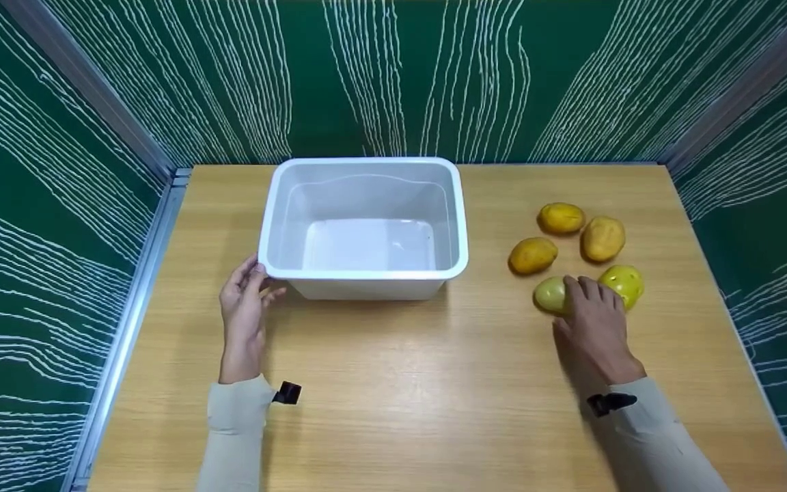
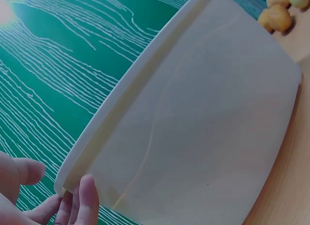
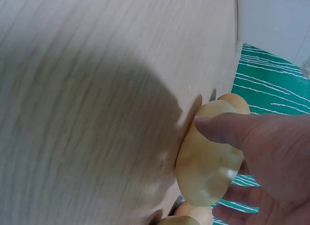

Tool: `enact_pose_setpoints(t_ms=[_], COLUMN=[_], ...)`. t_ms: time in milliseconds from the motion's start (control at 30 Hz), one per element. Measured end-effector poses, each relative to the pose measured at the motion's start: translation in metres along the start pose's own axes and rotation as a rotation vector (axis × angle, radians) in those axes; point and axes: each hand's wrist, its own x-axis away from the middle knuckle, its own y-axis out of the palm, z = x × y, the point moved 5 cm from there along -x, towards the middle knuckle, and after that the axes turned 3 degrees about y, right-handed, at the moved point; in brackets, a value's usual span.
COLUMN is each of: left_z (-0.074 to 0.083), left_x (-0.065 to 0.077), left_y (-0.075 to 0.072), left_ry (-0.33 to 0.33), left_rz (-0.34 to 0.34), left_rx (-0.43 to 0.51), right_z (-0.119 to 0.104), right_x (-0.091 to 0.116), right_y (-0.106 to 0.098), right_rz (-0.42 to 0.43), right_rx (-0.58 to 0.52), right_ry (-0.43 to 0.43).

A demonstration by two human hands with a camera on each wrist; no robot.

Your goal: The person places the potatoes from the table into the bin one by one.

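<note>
Gripping the pale green fruit (image 1: 549, 295) with the right hand (image 1: 597, 331), at right of the head frame. Holding the lower left corner of the white tub (image 1: 366, 289) with the left hand (image 1: 243, 311), left of centre, with fingers hooked under the rim (image 1: 366, 275), presumably to steady it. Noted both hands well apart, each occupied with a separate thing. Found the yellow-green fruit (image 1: 624, 283) just right of the right hand, partly hidden behind it. Found above these the lower yellow fruit (image 1: 533, 256), the upper yellow fruit (image 1: 561, 218) and the rightmost yellow fruit (image 1: 604, 239), probably grouped there for easy reach. Found the tub upright at upper centre on the wooden table (image 1: 400, 383), before green panels (image 1: 339, 75) with white lines. Disclosed by the right wrist view: thumb laid across the held fruit, largely hidden from the head. Disclosed by the left wrist view: outer tub wall and fingertips beneath the rim. Cannot tell there whether pressed by the thumb. Visible only from the head: tub interior.
</note>
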Motion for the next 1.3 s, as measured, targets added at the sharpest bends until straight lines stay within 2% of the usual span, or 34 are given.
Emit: enact_pose_setpoints(t_ms=[133, 367, 800, 1067, 1300], left_z=[0.001, -0.001, -0.003, -0.004, -0.005], left_x=[0.000, -0.002, -0.005, -0.005, -0.005], left_y=[0.002, 0.002, 0.003, 0.003, 0.004], left_ry=[-0.007, -0.024, -0.034, -0.030, -0.025], left_rz=[0.018, 0.028, 0.061, 0.071, 0.049], left_rx=[0.047, 0.093, 0.138, 0.163, 0.169], right_z=[0.002, 0.004, 0.005, 0.004, 0.001], right_x=[-0.001, -0.004, -0.006, -0.006, -0.008], right_y=[0.001, 0.002, 0.000, -0.004, -0.009], right_rz=[0.001, 0.057, 0.040, 0.051, 0.118], right_rx=[-0.023, 0.026, -0.025, -0.003, 0.047], right_ry=[0.015, -0.008, 0.004, -0.050, -0.122])
